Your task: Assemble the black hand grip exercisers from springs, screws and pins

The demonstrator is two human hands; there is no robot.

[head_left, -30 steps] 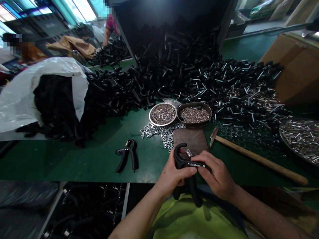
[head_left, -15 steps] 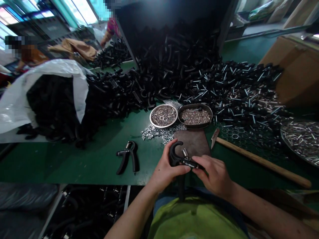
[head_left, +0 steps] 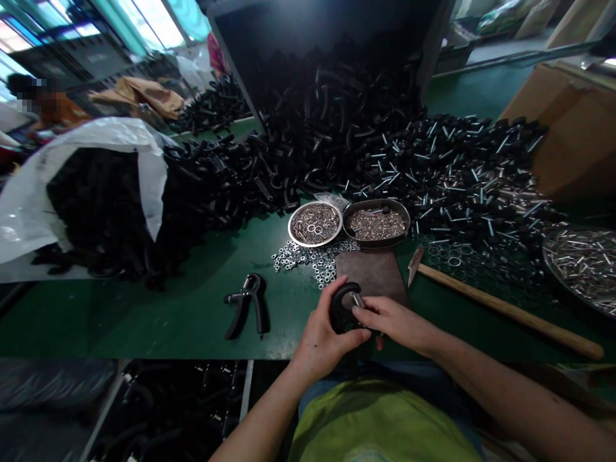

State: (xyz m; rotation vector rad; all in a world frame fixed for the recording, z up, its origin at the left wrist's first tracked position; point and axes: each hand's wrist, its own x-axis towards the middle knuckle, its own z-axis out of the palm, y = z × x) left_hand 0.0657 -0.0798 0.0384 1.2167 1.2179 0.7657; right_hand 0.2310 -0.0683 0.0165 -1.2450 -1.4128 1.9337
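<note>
Near the table's front edge, my left hand (head_left: 325,333) is wrapped round the curved black top of a hand grip strengthener (head_left: 341,307). My right hand (head_left: 389,321) is closed on the same strengthener from the right, its fingers by the metal spring (head_left: 357,299). My hands hide much of its lower part. Another black hand grip strengthener (head_left: 248,305) lies on the green table to the left. Just beyond my hands is a flat brown plate (head_left: 373,273). Small metal nuts (head_left: 325,273) are scattered beside that plate.
A round bowl (head_left: 290,231) and a dark oval tin (head_left: 408,230) hold small metal parts. The hammer (head_left: 505,308) lies at right, near a pan (head_left: 546,256) of metal pins. Black handles (head_left: 231,173) are heaped behind, beside a white sack (head_left: 24,212). A cardboard box (head_left: 568,128) stands at right.
My right hand has shifted left along the strengthener toward its spring. The strengthener has turned and dropped slightly, so its printed side no longer shows. My left hand keeps its hold.
</note>
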